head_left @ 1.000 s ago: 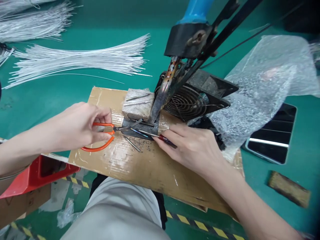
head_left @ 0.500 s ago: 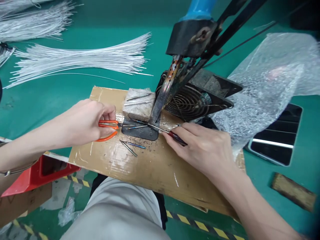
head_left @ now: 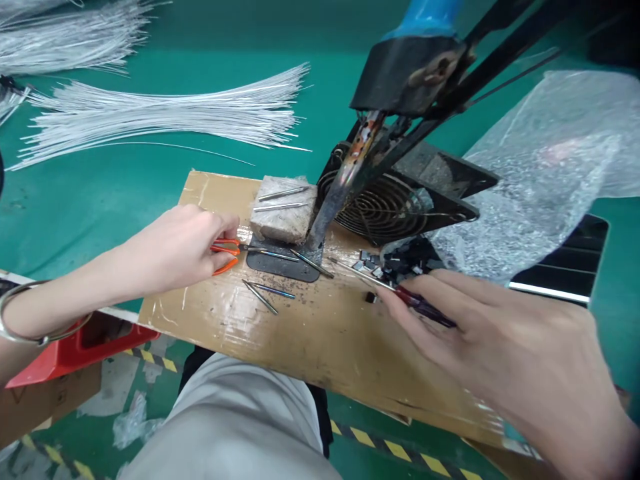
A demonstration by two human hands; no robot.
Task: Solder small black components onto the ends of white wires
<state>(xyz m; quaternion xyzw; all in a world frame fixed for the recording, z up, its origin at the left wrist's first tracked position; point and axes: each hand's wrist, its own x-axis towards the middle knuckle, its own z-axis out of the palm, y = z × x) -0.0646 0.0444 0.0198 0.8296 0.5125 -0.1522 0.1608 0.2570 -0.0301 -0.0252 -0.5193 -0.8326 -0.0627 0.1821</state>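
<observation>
A: Why does the left hand (head_left: 183,247) hold the orange-handled small scissors (head_left: 227,255) so low?

B: The fingers are closed around the orange loops, and the blades lie almost flat over the dark metal plate (head_left: 280,265) on the brown cardboard board (head_left: 300,333). I think this keeps the blade tips at the height of the thin metal pin (head_left: 275,253) lying there.

A: And the right hand (head_left: 505,353)?

B: It pinches a thin metal tweezer with dark red grip (head_left: 400,292) between thumb and fingers. Its point is directed to the plate, near the small dark square pieces (head_left: 395,260).

A: How do the pins look?

B: Slim, grey, some with a bluish end. Two rest on the pale rough block (head_left: 283,213), others lie loose on the board. The iron tip of the mounted blue-and-black soldering tool (head_left: 345,187) stands on the plate, beside the black fan grille (head_left: 390,207).
</observation>
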